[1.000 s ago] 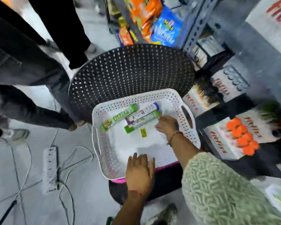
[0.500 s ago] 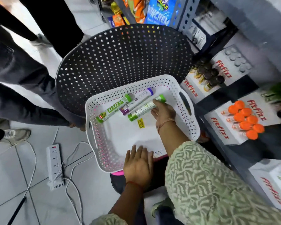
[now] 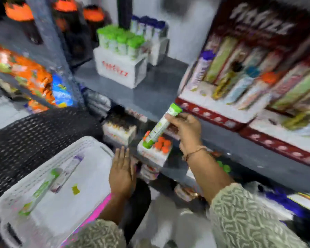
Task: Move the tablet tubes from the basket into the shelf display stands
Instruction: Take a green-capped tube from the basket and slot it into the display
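**Green tube up in the right hand, two left in the basket**

Pretty blurry shot, so going by what's readable. Right hand [image 3: 184, 127] closed around a green-capped tube [image 3: 159, 127], gripping near the top cap, tube tilted with the cap toward 1 o'clock and the bottom end hanging down toward 7 o'clock. Held in the air in front of the shelf [image 3: 150, 97], bottom end over the white stand with orange caps [image 3: 157, 151]. Left hand [image 3: 122, 174] flat and open, fingers together, holding nothing, resting at the basket's right edge, at about 7 o'clock from the held tube and well apart from it. Inside the white basket [image 3: 48, 217]: a green tube [image 3: 41, 188] and a purple-capped tube [image 3: 68, 169] lying side by side, at 9 o'clock from the left hand. Small yellow scrap [image 3: 75, 189] beside them. Another stand with green caps [image 3: 121, 56] up on the shelf at 12 o'clock.
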Tool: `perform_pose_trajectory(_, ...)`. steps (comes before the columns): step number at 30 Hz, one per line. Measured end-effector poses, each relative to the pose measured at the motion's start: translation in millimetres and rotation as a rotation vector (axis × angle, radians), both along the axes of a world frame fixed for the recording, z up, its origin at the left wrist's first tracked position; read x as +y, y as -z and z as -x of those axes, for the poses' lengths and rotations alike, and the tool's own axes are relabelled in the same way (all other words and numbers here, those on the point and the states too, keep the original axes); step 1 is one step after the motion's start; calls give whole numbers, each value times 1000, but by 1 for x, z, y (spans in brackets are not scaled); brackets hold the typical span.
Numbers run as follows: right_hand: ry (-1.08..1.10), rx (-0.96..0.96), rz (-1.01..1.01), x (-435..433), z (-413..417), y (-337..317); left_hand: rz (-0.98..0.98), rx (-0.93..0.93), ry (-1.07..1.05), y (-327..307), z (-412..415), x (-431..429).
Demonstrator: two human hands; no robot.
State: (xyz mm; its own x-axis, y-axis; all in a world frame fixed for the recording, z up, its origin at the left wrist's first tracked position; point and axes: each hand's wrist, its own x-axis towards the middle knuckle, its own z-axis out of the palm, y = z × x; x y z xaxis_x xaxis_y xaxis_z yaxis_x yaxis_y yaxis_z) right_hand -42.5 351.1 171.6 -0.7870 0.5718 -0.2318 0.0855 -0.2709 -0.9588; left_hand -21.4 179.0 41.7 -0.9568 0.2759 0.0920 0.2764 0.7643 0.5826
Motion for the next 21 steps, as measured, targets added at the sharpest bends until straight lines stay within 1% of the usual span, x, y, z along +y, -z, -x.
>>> perform_pose_trajectory(4,228,142,-113,75,-42,-57,-96,226,271,-58,17,106)
perform_pose_trajectory(7,335,157,-245,124,-71,-91,-117,279,436,-82,4,166)
perform_pose_trajectory(10,399,104,-356,168,-91,-117,-56,291,539,-85,-7,202)
perform_pose_trajectory(12,379,34,-448,192,-97,-135,-4,293,552,-81,-11,213)
perform_pose_trajectory(14,324,-74,-616,212,-101,-152,22,301,540,-75,-12,217)
perform_pose_trajectory(16,240,-185,-796,230,-102,-168,13,333,517,-70,-10,217)
perform_pose_trajectory(19,69,-290,-956,253,-105,-182,2,349,502,-70,-10,220)
perform_pose_trajectory(21,31,-386,-1122,265,-104,-183,15,342,503,-72,-11,221)
